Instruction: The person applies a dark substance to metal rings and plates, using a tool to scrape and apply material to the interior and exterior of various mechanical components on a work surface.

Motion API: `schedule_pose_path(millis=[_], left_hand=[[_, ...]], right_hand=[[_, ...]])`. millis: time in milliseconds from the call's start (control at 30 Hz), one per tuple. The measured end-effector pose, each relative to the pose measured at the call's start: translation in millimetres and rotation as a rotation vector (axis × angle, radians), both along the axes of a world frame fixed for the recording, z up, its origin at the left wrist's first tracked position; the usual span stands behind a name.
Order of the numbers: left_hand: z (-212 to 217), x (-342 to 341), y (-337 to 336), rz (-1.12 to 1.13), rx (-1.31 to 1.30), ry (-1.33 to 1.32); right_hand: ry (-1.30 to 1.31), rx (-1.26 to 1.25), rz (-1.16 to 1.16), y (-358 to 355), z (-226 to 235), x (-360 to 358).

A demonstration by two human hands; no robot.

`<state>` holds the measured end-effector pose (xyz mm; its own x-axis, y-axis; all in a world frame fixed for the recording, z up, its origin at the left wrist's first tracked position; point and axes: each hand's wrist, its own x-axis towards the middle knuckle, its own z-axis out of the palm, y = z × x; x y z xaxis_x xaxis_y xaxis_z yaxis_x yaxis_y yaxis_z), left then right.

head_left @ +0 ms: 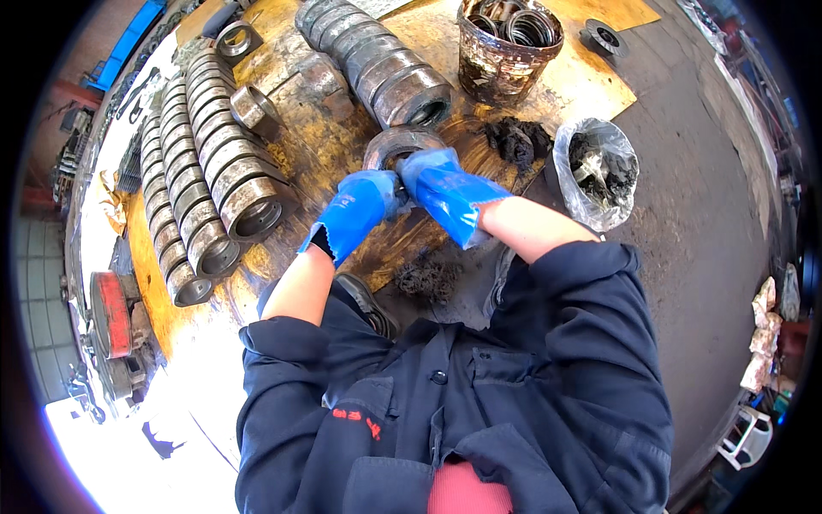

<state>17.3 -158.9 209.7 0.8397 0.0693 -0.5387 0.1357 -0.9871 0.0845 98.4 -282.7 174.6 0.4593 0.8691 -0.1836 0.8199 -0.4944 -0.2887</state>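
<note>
Dark jacket [445, 403] nearest, bent toward greasy metal ring [396, 139]. Left hand [366, 206] and right hand [438, 182], blue-gloved, both at ring's near side; fingers hidden, can't tell if pinching. Ring seems on yellow board [300, 171], just before fat ring row [372, 64]. Grease might make ring slip, bump row. Right of ring: black muck [519, 142], plastic-lined bin [567, 163]. Past ring: dirty bucket [505, 70].

Both hands [432, 170] wear blue gloves [355, 212]; the navy jacket [402, 445] has rolled sleeves [591, 270].

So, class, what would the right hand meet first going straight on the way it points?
The right hand would probably meet the metal ring it overlaps in view, though depth is unclear.
</note>
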Motion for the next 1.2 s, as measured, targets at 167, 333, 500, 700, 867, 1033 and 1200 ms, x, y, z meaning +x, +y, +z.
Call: schedule_pose_path(millis=[167,333,500,700,867,1033,1200], left_hand=[[-1.9,-11.3,-21.6,0.008,0.057,0.114],[-14.2,-24.5,10.8,-0.026,-0.27,-0.166],[-50.8,-0.9,105.3,0.416,-0.392,-0.165],[-104.8,86.1,130.8,0.566,-0.426,-0.357],[-162.8,117.9,125.8,0.75,-0.427,-0.293],[-148.9,133.4,89.9,0.772,-0.582,-0.305],[-185.7,118.5,93.7,0.664,-0.451,-0.534]], right_hand=[[0.219,0.142,-0.079,-19.5,-47.6,-27.9],[0.744,0.217,-0.189,-80.6,-27.8,5.6],[0.465,-0.223,-0.342,-101.5,-3.3,119.9],[1.082,0.218,-0.877,-128.8,-116.4,227.3],[1.442,0.637,-1.1,-89.7,-215.2,202.3],[1.579,0.564,-1.432,-94.2,-262.2,182.7],[1.714,0.275,-1.769,-73.1,-271.6,179.4]])
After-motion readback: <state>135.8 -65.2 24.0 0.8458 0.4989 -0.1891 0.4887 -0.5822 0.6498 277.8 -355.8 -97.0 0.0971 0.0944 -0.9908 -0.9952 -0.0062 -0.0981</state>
